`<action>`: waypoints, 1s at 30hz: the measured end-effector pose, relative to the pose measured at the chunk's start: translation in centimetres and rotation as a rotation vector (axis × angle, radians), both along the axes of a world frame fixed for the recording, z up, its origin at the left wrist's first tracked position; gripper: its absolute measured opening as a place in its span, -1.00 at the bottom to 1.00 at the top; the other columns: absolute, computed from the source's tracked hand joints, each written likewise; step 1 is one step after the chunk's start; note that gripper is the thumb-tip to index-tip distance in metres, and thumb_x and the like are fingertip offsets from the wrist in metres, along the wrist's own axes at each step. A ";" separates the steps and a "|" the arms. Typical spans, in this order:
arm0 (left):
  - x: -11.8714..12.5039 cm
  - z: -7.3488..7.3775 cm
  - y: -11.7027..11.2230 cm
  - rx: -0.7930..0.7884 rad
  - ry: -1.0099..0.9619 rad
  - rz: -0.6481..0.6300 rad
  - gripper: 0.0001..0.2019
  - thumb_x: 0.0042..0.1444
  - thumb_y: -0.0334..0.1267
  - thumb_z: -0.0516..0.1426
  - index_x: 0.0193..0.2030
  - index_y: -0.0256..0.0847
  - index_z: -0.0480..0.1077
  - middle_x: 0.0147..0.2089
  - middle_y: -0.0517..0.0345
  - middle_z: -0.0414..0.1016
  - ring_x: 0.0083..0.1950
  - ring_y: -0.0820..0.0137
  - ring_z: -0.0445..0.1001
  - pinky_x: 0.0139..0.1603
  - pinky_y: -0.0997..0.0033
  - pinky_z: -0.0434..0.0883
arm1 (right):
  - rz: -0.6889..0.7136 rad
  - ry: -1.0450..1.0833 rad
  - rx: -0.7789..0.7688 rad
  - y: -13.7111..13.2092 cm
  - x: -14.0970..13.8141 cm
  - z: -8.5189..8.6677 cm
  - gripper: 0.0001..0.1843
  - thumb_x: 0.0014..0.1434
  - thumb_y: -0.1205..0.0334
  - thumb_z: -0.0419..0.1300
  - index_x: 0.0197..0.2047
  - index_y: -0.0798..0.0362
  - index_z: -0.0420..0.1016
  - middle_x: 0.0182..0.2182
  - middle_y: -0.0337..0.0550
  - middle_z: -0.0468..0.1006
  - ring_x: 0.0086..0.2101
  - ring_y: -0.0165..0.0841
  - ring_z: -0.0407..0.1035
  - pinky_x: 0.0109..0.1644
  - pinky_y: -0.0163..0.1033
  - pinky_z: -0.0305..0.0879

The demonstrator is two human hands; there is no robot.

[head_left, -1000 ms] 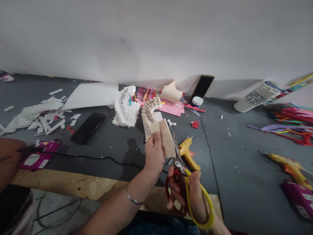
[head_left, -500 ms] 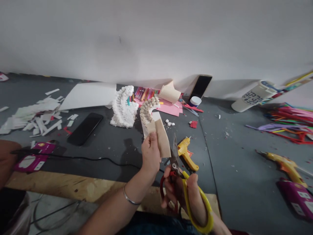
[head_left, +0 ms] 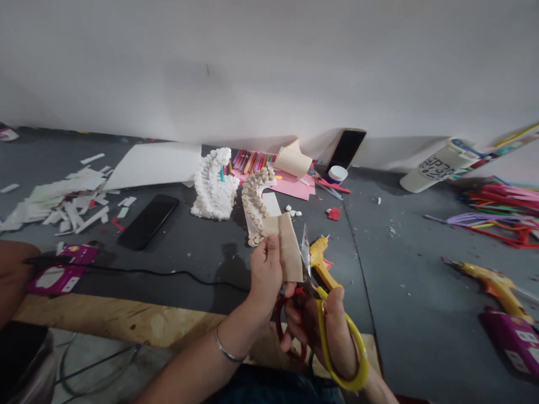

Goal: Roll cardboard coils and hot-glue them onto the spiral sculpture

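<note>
The left hand [head_left: 266, 270] is closed in a pinch on a strip of tan card [head_left: 288, 247], near the front edge of the table. The long axis of this strip goes away from the person, with a small tilt, and its lower right part stands just beside the thin metal blades. The right hand [head_left: 332, 336] grips the scissors [head_left: 320, 317] by their yellow and red plastic loops, and it is the nearer hand to the person. A yellow glue gun [head_left: 319, 259] lies just behind the blades. Farther on the dark table are a curved arch of small rolled beads [head_left: 252, 205] and a rough white foam shape [head_left: 213, 188].
</note>
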State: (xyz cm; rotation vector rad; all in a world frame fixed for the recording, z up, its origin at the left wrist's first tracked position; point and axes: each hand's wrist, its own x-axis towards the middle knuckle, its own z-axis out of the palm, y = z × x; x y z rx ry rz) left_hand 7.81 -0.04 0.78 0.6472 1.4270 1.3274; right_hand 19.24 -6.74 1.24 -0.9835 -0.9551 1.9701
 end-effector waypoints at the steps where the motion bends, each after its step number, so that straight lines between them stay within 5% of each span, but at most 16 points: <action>1: 0.0 -0.1 0.0 -0.007 0.009 -0.012 -0.48 0.09 0.28 0.08 -0.48 -0.21 0.35 -0.72 0.31 0.16 -0.72 0.55 0.08 -0.73 0.55 0.00 | -0.026 -0.010 -0.006 0.0 0.0 0.0 -0.09 0.04 -0.61 -0.25 -0.10 0.00 0.44 -0.56 -0.23 0.35 -0.67 -0.43 0.16 -0.66 -0.23 0.31; 9: 0.0 0.3 -0.1 0.022 0.056 0.024 -0.51 0.11 0.23 0.10 -0.48 -0.22 0.34 -0.62 0.28 0.22 -0.62 0.53 0.13 -0.65 0.54 0.08 | -0.136 -0.056 -0.020 -0.5 -0.2 -0.2 -0.21 -0.01 -0.59 -0.06 -0.20 -0.04 0.46 -0.66 -0.33 0.24 -0.75 -0.46 0.09 -0.70 -0.24 0.30; 21: -0.1 -0.5 -0.8 0.081 0.090 -0.022 -0.47 0.10 0.26 0.07 -0.51 -0.22 0.31 -0.58 0.28 0.20 -0.52 0.49 0.12 -0.52 0.51 0.15 | -0.249 0.008 0.045 0.0 -1.3 -0.2 -0.25 -0.06 -0.61 -0.04 -0.24 -0.06 0.30 -0.65 -0.41 0.24 -0.75 -0.53 0.02 -0.76 -0.38 0.16; 30: 0.2 -1.0 -0.9 0.078 0.038 -0.028 -0.48 0.11 0.26 0.07 -0.49 -0.22 0.31 -0.57 0.30 0.20 -0.52 0.50 0.13 -0.51 0.52 0.16 | -0.290 -0.009 -0.001 -0.4 -1.0 -0.6 -0.37 0.09 -0.51 -0.08 -0.30 -0.06 0.22 -0.69 -0.44 0.20 -0.80 -0.58 -0.08 -0.81 -0.43 0.05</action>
